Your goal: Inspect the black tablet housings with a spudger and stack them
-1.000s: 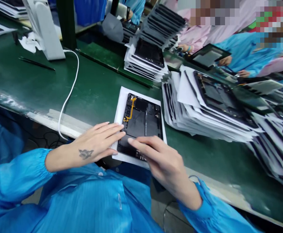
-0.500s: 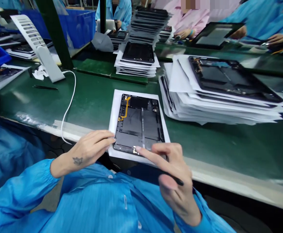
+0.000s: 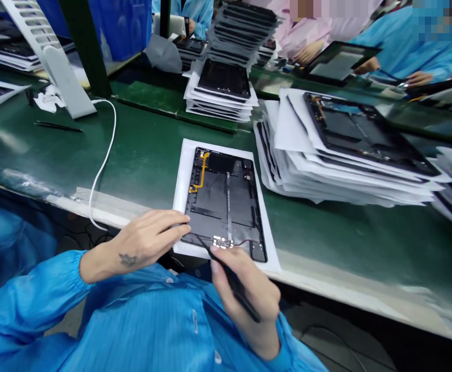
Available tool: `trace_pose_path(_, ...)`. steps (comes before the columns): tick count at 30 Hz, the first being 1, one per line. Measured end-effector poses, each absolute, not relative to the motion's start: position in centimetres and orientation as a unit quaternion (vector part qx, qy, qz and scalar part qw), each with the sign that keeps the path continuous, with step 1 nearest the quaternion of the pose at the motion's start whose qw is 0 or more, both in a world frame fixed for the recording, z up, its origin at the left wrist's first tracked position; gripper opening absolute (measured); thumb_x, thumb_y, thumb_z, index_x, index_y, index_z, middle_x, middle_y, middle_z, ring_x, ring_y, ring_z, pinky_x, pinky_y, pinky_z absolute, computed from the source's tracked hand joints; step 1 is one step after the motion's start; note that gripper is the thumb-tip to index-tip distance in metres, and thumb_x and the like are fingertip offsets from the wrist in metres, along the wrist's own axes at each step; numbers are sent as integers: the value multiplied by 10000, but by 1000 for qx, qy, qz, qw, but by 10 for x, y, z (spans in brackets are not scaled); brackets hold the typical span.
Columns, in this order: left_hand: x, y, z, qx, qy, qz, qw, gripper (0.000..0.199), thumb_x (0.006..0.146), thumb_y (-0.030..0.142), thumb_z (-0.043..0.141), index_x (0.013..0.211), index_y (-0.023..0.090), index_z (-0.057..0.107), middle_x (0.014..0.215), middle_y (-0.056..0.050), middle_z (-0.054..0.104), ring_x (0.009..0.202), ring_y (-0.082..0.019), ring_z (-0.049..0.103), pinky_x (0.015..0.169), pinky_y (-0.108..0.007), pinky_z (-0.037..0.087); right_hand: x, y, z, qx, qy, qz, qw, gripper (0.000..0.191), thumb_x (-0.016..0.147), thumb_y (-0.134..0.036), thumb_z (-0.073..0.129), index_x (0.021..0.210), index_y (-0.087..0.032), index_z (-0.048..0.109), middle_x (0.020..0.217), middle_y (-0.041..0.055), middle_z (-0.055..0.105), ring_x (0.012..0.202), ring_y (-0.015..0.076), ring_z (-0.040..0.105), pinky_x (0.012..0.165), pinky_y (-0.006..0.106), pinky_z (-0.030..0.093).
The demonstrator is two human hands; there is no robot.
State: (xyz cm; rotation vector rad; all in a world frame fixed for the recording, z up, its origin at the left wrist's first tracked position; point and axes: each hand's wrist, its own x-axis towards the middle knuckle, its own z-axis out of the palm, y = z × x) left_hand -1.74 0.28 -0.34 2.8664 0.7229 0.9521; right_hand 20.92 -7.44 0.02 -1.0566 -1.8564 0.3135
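Observation:
An opened tablet shell (image 3: 214, 204) lies on a white sheet (image 3: 181, 170) in front of me, with an orange flex cable (image 3: 203, 173) at its upper left and a small circuit board (image 3: 223, 242) at its near edge. My left hand (image 3: 144, 240) rests its outstretched fingertips on the shell's lower left edge and grips nothing. Pinched between the thumb and fingers of my right hand (image 3: 249, 294) are black tweezers (image 3: 238, 292). Their tips point to the shell's lower left, close to my left fingertips. My right fingers partly cover the near edge beside the circuit board.
To the right stands a stack of tablet shells (image 3: 357, 129) layered with white sheets. Another stack (image 3: 226, 82) rises behind. At left are a white stand (image 3: 51, 67), its white cable (image 3: 107, 160) and other black tweezers (image 3: 58, 126). Co-workers sit across the bench.
My right hand has moved left and turned from pressing a forefinger near the circuit board to pointing the tweezers at the shell's lower left. My left hand has barely shifted.

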Motion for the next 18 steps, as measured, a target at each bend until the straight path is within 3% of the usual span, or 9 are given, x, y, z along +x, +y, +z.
trace_pose_path(8,-15,2,-7,919,235,315,11,245,1024,118,453,1191,85,630,1226,-135,708,1149,-234,674,944,-359,590,211,-78,-8,-410,-827,13,386,434,843,72,616,1235,-113,617,861,90,667,848,217,611,743,387,539)
trace_pose_path(15,-13,0,-8,917,230,324,-22,269,1012,83,428,1171,85,645,1195,-144,720,1124,-224,687,940,-355,597,220,-92,-12,-473,-783,17,403,485,809,119,620,1230,-121,652,926,89,658,855,208,628,757,371,530)
trace_pose_path(18,-10,-2,-7,914,223,331,-67,263,996,69,453,1154,86,663,1188,-151,726,1105,-240,704,954,-372,597,227,-90,-3,-457,-776,54,431,531,824,101,616,1291,-149,645,1023,93,693,958,228,667,831,386,546)
